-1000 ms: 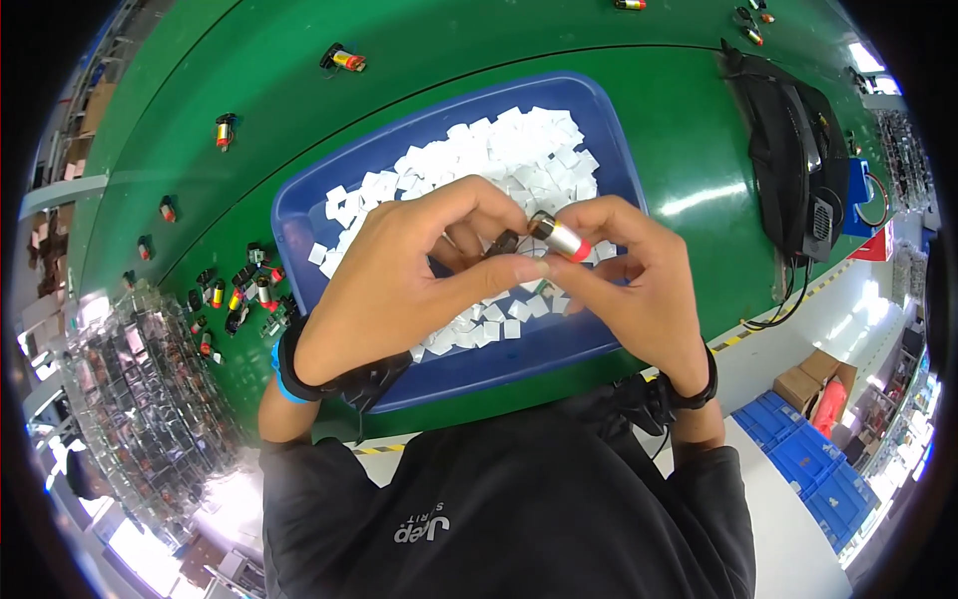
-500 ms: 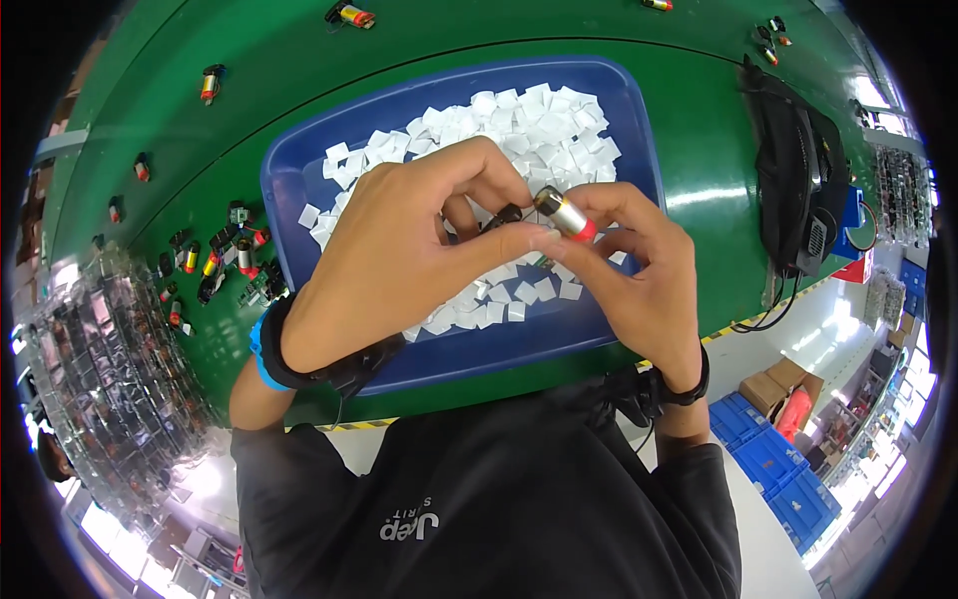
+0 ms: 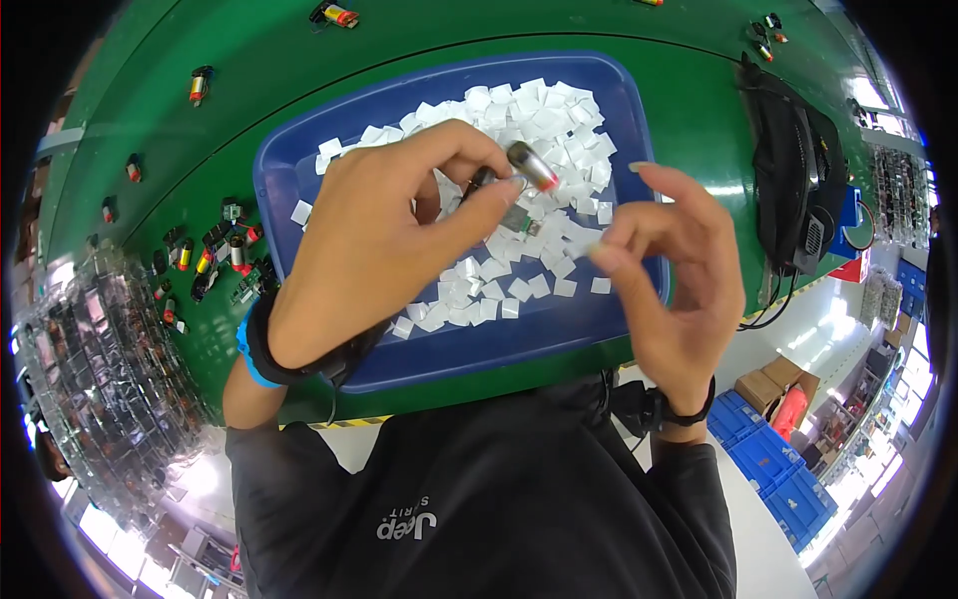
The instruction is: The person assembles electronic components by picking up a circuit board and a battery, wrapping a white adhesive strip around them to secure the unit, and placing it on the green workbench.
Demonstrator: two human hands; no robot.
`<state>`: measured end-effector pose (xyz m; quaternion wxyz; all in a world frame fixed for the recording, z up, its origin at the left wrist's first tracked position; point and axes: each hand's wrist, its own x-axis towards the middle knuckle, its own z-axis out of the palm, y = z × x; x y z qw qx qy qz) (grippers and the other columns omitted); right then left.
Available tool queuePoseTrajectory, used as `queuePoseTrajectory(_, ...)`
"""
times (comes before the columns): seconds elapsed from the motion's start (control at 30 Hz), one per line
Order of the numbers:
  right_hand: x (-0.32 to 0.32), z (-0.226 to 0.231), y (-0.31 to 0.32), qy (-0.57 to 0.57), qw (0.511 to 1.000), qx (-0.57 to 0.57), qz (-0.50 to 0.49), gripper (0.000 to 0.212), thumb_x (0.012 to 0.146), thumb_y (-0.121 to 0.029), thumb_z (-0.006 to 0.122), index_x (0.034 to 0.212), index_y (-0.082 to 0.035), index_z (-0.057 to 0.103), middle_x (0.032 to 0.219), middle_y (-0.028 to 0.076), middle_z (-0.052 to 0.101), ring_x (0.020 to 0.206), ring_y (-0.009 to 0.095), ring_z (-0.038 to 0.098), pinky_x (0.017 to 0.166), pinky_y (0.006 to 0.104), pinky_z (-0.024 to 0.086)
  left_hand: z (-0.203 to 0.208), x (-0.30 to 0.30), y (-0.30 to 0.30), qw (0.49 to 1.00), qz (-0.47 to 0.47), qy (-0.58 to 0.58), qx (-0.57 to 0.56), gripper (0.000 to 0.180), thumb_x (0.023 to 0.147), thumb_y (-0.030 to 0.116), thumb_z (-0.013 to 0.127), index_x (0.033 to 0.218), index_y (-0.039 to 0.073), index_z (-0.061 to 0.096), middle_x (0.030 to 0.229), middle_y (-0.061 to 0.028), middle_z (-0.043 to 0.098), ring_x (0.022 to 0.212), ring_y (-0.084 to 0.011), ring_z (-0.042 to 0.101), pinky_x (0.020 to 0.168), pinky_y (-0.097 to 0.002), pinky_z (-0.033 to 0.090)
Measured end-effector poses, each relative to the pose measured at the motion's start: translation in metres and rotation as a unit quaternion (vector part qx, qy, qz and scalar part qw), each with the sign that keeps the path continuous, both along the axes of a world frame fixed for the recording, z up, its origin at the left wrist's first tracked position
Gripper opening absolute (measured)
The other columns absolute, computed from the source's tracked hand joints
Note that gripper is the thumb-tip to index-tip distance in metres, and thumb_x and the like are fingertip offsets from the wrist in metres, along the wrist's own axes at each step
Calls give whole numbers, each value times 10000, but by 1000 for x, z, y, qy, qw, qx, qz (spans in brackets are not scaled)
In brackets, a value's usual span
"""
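Note:
My left hand [image 3: 384, 235] is closed above the tray, pinching a small assembly between thumb and fingers. It has a silver cylindrical battery [image 3: 533, 167] with a black end and a red end, blurred by motion, and a green circuit board [image 3: 520, 220] hanging just below. A black part of it shows beside the fingers. Off to the right, my right hand [image 3: 674, 265] is apart from the assembly. Its thumb and a finger are drawn together, with another finger raised. A whitish blur lies at those fingertips; what it is I cannot make out. Beneath both hands lie many white square pieces [image 3: 544, 110].
A blue tray [image 3: 639, 130] holds the white squares on the green table [image 3: 699, 150]. Battery assemblies [image 3: 238, 255] cluster left of it, others lie farther back. A black bag [image 3: 798, 170] with cables is on the right. Clear trays [image 3: 100, 359] are stacked at the left.
My right hand has let go of the battery and moved away to the right. The battery now tilts from my left hand, which has shifted slightly left, and the circuit board shows more.

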<state>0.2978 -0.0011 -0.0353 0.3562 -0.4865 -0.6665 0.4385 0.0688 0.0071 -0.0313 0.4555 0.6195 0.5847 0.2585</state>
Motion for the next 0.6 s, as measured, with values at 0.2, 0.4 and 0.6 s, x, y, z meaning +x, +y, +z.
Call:
queuePoseTrajectory(0.2,10,-14,16,-112,989,97,-14,331,854,18,728,1171,-37,652,917,81,690,798,164,645,724,282,512,3,1,-2,999,-12,-33,42,126,895,81,702,994,20,655,768,-16,663,569,-16,517,490,-185,347)
queuePoseTrajectory(0.4,-8,-5,14,2,998,3,55,344,835,37,741,1165,-6,653,1039,77,695,900,119,640,820,271,519,1,8,-7,994,-61,-17,91,112,904,59,660,1005,21,627,754,-12,628,564,-43,536,489,-205,367)
queuePoseTrajectory(0.6,-7,-7,6,58,997,-20,39,347,746,48,799,1054,-31,661,1038,82,691,924,178,631,835,295,518,7,13,-11,998,-53,-25,17,123,917,37,587,1039,39,605,819,-35,621,645,-77,547,551,-241,413)
